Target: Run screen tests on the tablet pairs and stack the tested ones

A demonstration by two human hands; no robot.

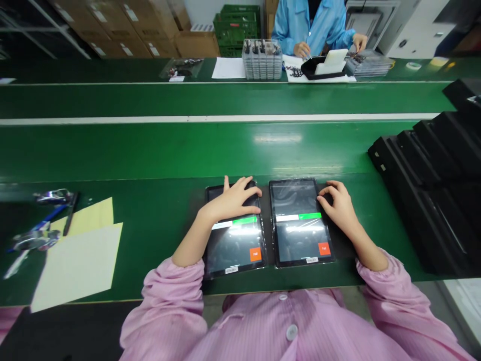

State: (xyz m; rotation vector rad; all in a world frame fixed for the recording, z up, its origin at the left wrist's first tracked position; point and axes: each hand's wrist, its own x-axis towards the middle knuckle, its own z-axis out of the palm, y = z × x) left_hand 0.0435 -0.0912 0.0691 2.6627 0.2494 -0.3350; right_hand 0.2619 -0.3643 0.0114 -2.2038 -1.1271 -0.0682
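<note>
Two tablets lie flat side by side on the green bench, both lit, each with a green bar and an orange "Fail" box on its screen. Over the upper part of the left tablet (236,245) rests my left hand (237,200), fingers spread, its fingertips near the tablet's right edge. Beside the right edge of the right tablet (298,240) is my right hand (337,204). Its thumb and index finger are bent close together at that edge; whether they pinch anything is too small to tell. A dark mat (342,243) shows under the tablets.
Black stacked trays (421,190) stand at the right. Paper sheets (80,265), a blue pen (50,216) and crumpled shiny wrapping (35,239) lie at the left. Across the green conveyor (169,150), a person in blue (315,30) works beside clear plastic trays (262,62).
</note>
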